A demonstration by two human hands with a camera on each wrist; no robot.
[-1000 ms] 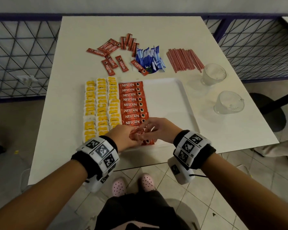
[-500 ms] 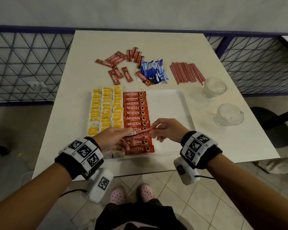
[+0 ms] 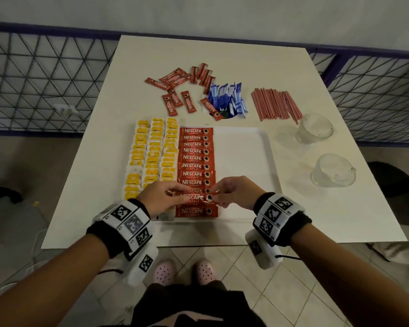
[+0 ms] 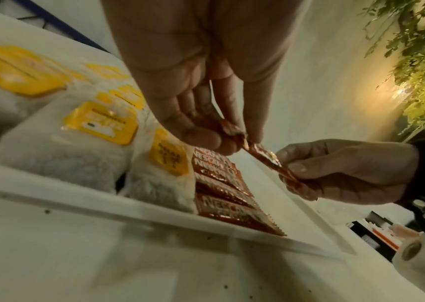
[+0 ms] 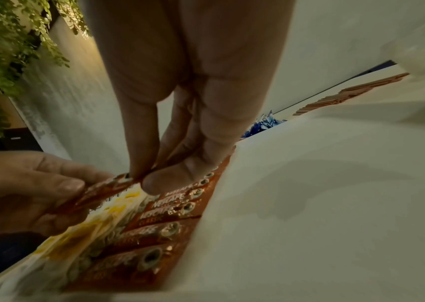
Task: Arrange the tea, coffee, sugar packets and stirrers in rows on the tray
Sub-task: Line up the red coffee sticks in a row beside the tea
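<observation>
A white tray (image 3: 243, 149) holds three rows of yellow tea bags (image 3: 151, 156) on its left and one column of red coffee packets (image 3: 195, 159) beside them. Both hands hold one more coffee packet (image 3: 196, 198) just over the near end of that column. My left hand (image 3: 175, 192) pinches its left end, and my right hand (image 3: 219, 197) pinches its right end. The left wrist view shows the packet (image 4: 262, 157) tilted between the two pinches. The right wrist view shows the packet (image 5: 102, 192) above the laid column.
Beyond the tray lie loose coffee packets (image 3: 175, 90), a heap of blue sugar packets (image 3: 227, 97) and a bundle of red stirrers (image 3: 274, 103). Two clear cups (image 3: 314, 127) (image 3: 332, 169) stand at the table's right. The tray's right half is bare.
The held packet has turned label-up and come down onto the near end of the coffee column. Both hands stay pinched on its ends.
</observation>
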